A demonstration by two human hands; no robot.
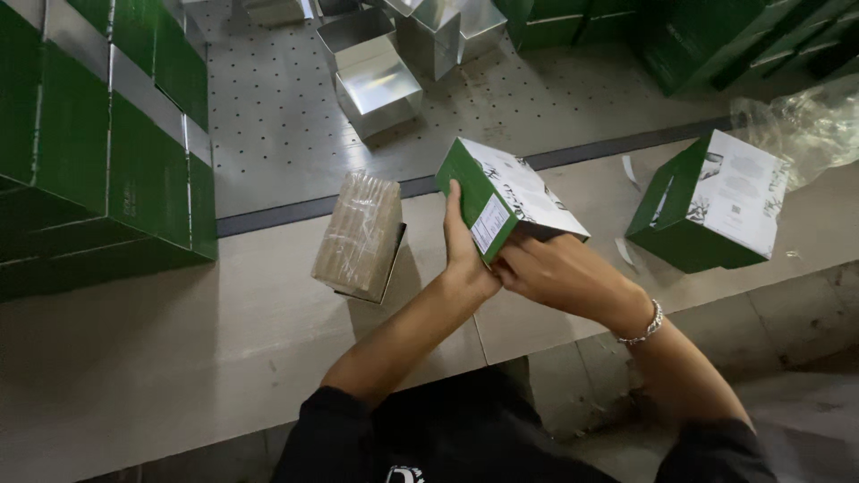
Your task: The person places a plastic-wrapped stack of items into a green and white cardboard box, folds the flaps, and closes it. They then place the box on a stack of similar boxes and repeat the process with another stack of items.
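Wrapped block: a see-through wrapped brown block (360, 234) stands on the table (161, 349).
Second box: a green and white box (711, 212) sits at the right.
Shiny boxes: silver boxes (378, 80) sit at the back.
Big stack: green cartons (98, 152) at the left.
Plastic: a crumpled clear bag (805, 125) at the right.

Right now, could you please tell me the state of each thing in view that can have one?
Green and white carton: tilted, held in both hands, off the table.
Left hand: gripping the carton's green side.
Right hand: at the carton's lower end.
Second green carton: standing on the table, untouched.
Wrapped bundle: upright, leaning slightly.
Silver boxes: open.
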